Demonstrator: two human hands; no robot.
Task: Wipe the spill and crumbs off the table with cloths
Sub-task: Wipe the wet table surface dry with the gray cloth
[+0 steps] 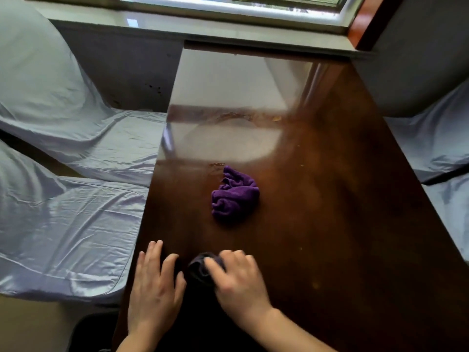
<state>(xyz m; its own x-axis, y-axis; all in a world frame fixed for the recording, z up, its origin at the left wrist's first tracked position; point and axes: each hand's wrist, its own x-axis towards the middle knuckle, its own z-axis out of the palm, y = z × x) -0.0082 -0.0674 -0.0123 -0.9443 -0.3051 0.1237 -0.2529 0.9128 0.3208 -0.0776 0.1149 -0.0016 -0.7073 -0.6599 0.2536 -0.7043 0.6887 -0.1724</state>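
Broadly, a dark glossy wooden table (330, 199) fills the view, running away toward a window sill (228, 31), with chairs in pale blue covers (76, 212) along its left side and more on the right. Across the far half, a smeared spill (233, 118) shows in the glare, and a few small crumbs (276, 119) lie beside it and farther right. A crumpled purple cloth (234, 195) sits alone near the middle of the tabletop, touched by neither hand.

At the near edge, the left hand (154, 283) lies flat on the wood, palm down, fingers spread loosely, holding nothing. Just beside it, the right hand (238, 280) is curled over a dark cloth (200, 269), fingers bent down onto the bunched fabric and pressing it against the table. The 2 hands are close together but not touching.
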